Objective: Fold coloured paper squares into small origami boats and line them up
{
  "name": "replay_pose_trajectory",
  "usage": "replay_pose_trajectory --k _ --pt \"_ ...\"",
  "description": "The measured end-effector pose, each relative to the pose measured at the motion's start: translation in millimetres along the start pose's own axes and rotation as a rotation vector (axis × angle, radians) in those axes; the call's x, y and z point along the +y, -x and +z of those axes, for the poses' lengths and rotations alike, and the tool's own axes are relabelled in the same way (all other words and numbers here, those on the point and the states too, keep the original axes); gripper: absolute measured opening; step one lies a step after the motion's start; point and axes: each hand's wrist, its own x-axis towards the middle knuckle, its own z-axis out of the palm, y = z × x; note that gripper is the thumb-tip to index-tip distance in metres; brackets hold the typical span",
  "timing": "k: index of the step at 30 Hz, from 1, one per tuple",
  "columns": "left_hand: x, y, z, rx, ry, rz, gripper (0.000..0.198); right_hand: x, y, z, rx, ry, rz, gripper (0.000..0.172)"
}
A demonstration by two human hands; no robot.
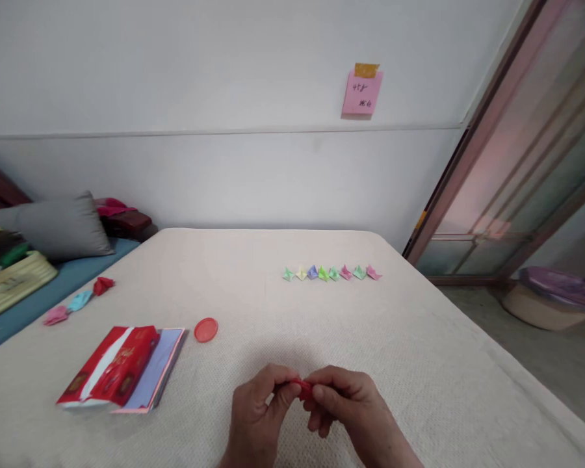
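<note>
Between my two hands is a small piece of folded red paper (304,389), partly hidden by my fingers. My left hand (263,406) pinches its left end with thumb and forefinger. On the other side, my right hand (348,400) grips the right end the same way, its lower fingers curled beneath. Both hands are just above the cloth-covered table (253,292), near its front edge. Left of them lies a round red lid (206,330).
A red tissue packet (112,364) rests on a stack of coloured paper (160,370) at left. Red, blue and pink folded papers (80,300) lie by the left edge. Several small folded paper pieces (324,273) form a row at the back. A pink note (363,92) hangs on the wall.
</note>
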Motion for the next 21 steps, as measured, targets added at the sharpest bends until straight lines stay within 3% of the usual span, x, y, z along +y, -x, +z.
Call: replay_pose_trajectory --k 4,11,14,17,21 --pt "-1.9 0.4 2.7 0.075 0.035 -0.022 0.011 2.3 1.6 2.1 0.062 0.172 -0.075 0.013" --pt "-0.4 -4.3 0.5 -0.003 0.232 -0.193 0.014 4.3 6.5 1.6 0.110 0.708 -0.332 0.019" --pt "-0.3 -5.2 -0.7 -0.007 0.272 -0.232 0.013 3.9 6.9 -0.2 0.064 0.872 -0.389 0.019" --pt "-1.4 -5.6 -1.7 -0.008 0.278 -0.223 0.014 4.3 6.4 0.3 0.043 0.888 -0.368 0.018" --pt "-1.4 -5.6 -1.7 -0.031 0.233 -0.214 0.021 7.9 4.9 4.3 0.070 0.728 -0.213 0.018"
